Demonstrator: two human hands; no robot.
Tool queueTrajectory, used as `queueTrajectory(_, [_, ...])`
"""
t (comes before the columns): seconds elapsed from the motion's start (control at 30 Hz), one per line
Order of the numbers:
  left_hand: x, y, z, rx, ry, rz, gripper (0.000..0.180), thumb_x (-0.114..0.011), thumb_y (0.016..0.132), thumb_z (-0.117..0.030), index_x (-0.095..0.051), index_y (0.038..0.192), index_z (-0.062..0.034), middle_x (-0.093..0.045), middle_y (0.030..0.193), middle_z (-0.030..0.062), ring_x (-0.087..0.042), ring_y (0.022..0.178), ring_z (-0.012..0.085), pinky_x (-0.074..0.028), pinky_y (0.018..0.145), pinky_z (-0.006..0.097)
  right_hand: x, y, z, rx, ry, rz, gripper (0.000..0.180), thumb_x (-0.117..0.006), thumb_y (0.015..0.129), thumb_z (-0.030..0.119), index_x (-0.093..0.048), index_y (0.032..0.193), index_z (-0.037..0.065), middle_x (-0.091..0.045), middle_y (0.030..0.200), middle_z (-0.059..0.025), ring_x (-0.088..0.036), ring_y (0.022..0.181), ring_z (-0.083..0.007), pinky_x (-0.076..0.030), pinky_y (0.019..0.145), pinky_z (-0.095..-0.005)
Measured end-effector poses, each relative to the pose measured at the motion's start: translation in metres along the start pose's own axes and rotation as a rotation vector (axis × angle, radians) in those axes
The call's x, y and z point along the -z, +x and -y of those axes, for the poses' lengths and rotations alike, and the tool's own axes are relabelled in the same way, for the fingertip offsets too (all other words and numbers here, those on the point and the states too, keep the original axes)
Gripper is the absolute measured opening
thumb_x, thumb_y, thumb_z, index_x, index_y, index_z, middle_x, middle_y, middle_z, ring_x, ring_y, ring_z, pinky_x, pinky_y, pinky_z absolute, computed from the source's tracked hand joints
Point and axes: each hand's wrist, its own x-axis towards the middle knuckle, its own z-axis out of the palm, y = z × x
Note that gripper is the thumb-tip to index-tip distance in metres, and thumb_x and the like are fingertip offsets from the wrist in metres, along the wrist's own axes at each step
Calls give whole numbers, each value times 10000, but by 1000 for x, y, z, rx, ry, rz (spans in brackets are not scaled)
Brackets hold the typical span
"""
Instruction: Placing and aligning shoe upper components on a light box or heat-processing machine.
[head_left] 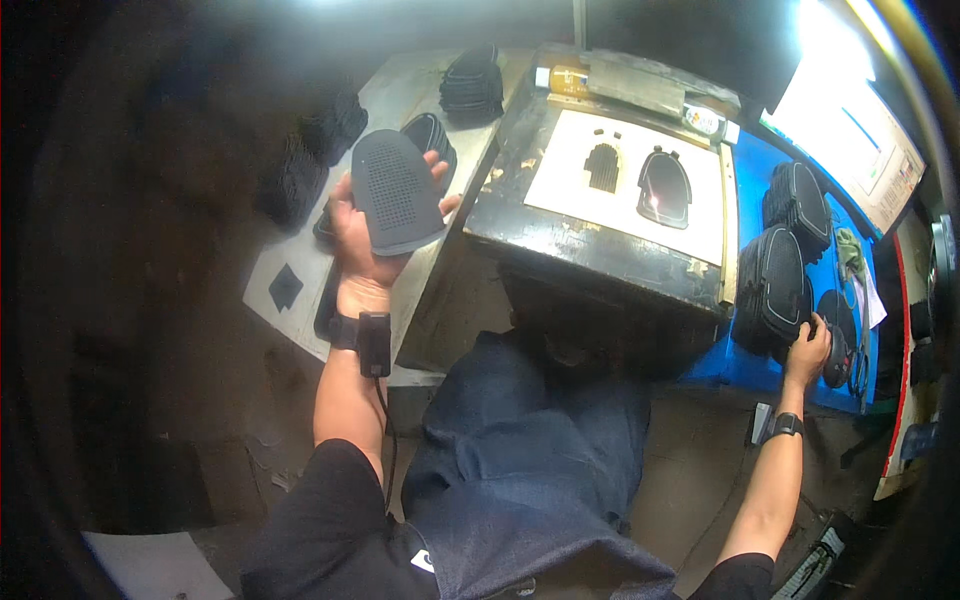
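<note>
Left hand (356,245): clamped around a perforated black pad (393,190)
Right hand (808,354): beside a black pad stack (775,285), grip unclear
Blue surface (750,371): beneath that stack

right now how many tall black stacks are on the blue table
2: the far stack and the near stack, beside the right hand; more could be hidden behind them.

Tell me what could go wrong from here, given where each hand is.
The black perforated panel lies across the upturned left hand, so a tilt might let it slide off. The right hand is at the edge of a stack of rounded black pieces; a nudge could perhaps topple it.
</note>
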Motion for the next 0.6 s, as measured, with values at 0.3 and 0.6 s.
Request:
queueTrajectory(0.3, [-11,-40,37,81,-41,-76,634,-431,975,-189,-265,1551,19,-336,1549,317,-390,1426,460,-446,1099,639,4,1,0,27,-4,16,316,-636,931,224,-691,1205,76,-681,1182,-177,-624,1111,-368,-467,985,-447])
queueTrajectory(0.6, [-22,-70,49,85,-83,-124,734,-511,756,-1,-378,1477,31,-502,1389,280,-526,1303,425,-538,1005,593,-2,4,-16,86,-42,-2,285,-648,957,225,-699,1204,90,-691,1161,-161,-628,1096,-366,-470,972,-439])
